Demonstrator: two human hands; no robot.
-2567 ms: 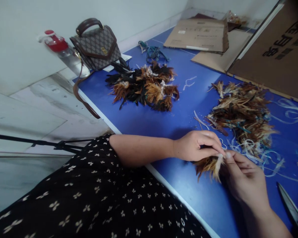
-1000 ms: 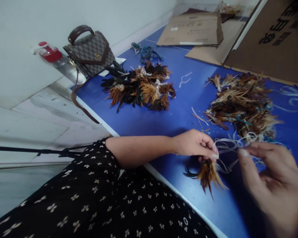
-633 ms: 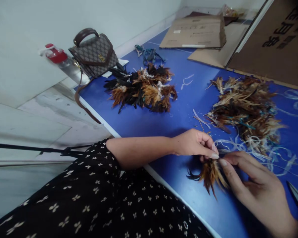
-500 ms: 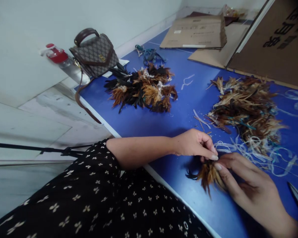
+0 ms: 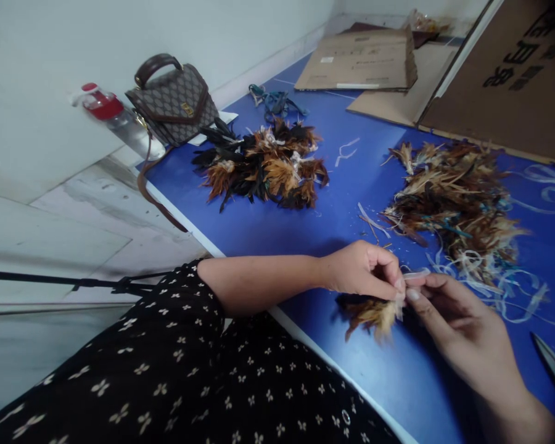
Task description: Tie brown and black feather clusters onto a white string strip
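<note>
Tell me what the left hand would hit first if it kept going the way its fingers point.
The left hand points toward the right hand, whose fingertips already meet it at the feather bundle. Those fingertips would probably come first; depth is hard to judge.

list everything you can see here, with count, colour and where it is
table: one, blue, under everything
small feather bundle: one, brown and tan, near edge, pinched by both hands
tied feather heap: one, black and orange-brown, far left of table
loose feather heap: one, brown and tan, right of centre
pale strips: several, whitish, near the loose heap
teal cord: one tangle, behind the tied heap
handbag: one, brown patterned, far left corner
bottle: one, clear with red cap, beside the handbag
cardboard: several flat sheets, brown, far right
scissors: one, dark, right edge, partly cut off
left hand: pinching the bundle's top
right hand: fingertips at the same spot
</note>
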